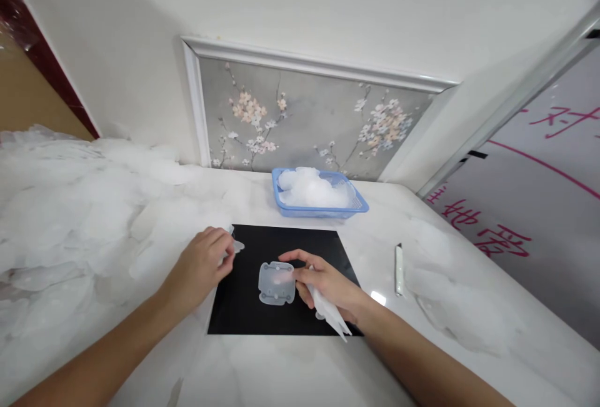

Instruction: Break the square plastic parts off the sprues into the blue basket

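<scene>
A translucent, roughly square plastic piece (274,285) with notched corners lies on a black mat (248,322). My right hand (323,279) reaches over the mat, its fingers at the right edge of this piece. Tucked into its palm is a folded white tissue-like sheet (330,312), with pointed ends sticking out below. At the mat's upper left, my left hand (209,257) is closed in a pinch on another small translucent plastic piece (239,246), mostly hidden by the fingers.
Translucent plastic pieces (107,200) are heaped along the left. Behind the mat stands a blue basket (323,212) holding similar pieces. A white box-cutter-like tool (399,269) lies to the right, near more translucent pieces (450,307). A wall and a whiteboard (529,188) border the table.
</scene>
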Action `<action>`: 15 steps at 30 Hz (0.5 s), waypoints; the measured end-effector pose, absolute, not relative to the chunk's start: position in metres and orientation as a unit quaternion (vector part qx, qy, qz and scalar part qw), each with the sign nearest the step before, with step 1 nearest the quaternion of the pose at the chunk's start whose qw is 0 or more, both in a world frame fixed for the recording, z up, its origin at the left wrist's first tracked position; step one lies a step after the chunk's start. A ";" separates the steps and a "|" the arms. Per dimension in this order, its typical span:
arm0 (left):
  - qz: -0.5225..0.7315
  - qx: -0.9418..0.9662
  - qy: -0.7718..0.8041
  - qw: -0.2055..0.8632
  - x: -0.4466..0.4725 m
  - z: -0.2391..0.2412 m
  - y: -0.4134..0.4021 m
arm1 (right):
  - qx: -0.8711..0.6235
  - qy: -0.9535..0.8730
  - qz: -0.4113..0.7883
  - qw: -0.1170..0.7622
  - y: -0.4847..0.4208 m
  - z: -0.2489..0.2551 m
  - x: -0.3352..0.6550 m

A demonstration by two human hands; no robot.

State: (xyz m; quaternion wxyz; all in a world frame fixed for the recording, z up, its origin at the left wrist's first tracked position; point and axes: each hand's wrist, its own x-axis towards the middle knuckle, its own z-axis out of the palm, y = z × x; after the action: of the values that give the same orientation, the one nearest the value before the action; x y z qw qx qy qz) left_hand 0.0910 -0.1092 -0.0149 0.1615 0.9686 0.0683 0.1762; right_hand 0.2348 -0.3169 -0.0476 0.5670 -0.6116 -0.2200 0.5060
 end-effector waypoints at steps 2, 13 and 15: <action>0.132 0.955 0.063 0.259 0.091 -0.016 -0.118 | -0.613 -0.215 0.501 0.571 -0.317 -0.047 0.235; 0.048 0.940 0.078 0.330 0.089 -0.028 -0.110 | -0.636 -0.213 0.448 0.591 -0.316 -0.048 0.234; 0.042 0.945 0.098 0.309 0.089 -0.031 -0.108 | -0.643 -0.223 0.416 0.603 -0.316 -0.049 0.235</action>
State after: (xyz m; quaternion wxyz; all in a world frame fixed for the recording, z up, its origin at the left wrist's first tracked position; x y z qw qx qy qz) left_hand 0.0887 -0.1081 -0.0313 0.3091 0.9450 0.0980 0.0423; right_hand 0.2349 -0.3157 -0.0495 0.6033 -0.6431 -0.2232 0.4155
